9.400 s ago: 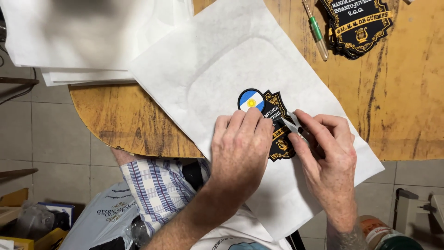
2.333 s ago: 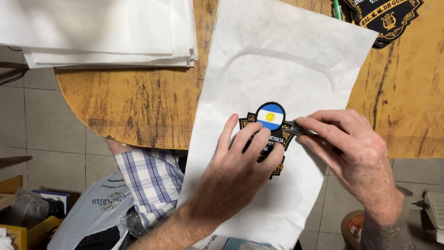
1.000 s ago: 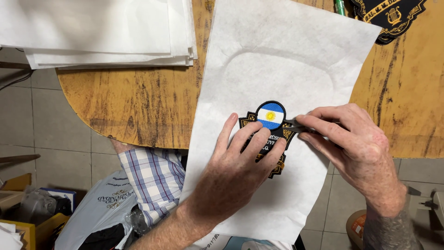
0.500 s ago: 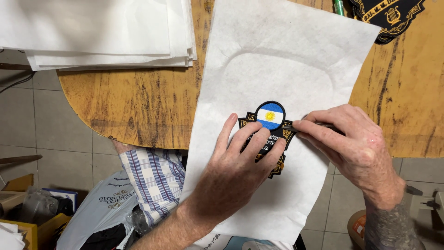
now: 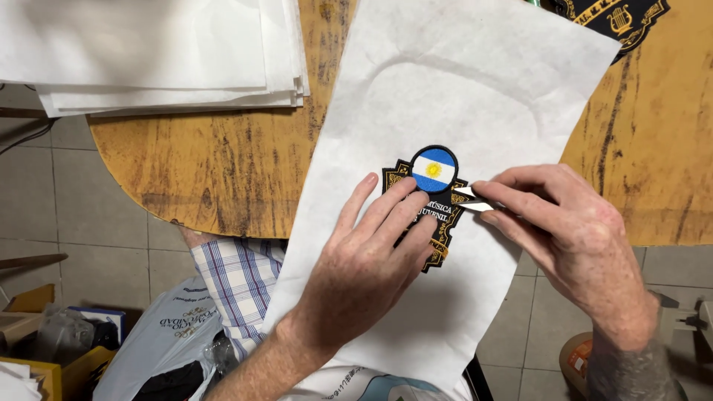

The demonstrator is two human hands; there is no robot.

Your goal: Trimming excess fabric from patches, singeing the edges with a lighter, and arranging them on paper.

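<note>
Two hands working an embroidered patch [image 5: 433, 194] on a white backing sheet [image 5: 453, 96].

Compared with half a second earlier, the scene had barely changed: the left hand [image 5: 368, 271] stayed flat on the patch, fingers spread toward 1 o'clock, gripping nothing, while the right hand [image 5: 568, 230] remained pinched shut on a small metal blade [image 5: 470, 199], whose tip was more exposed and pointed toward 9 o'clock at the patch's right edge. The patch lay mid-sheet over the wooden table [image 5: 223, 167] edge, its long axis running from 12 to 6 o'clock, round flag emblem uppermost. Stacked white sheets [image 5: 163, 56] sat at 10 o'clock.
</note>
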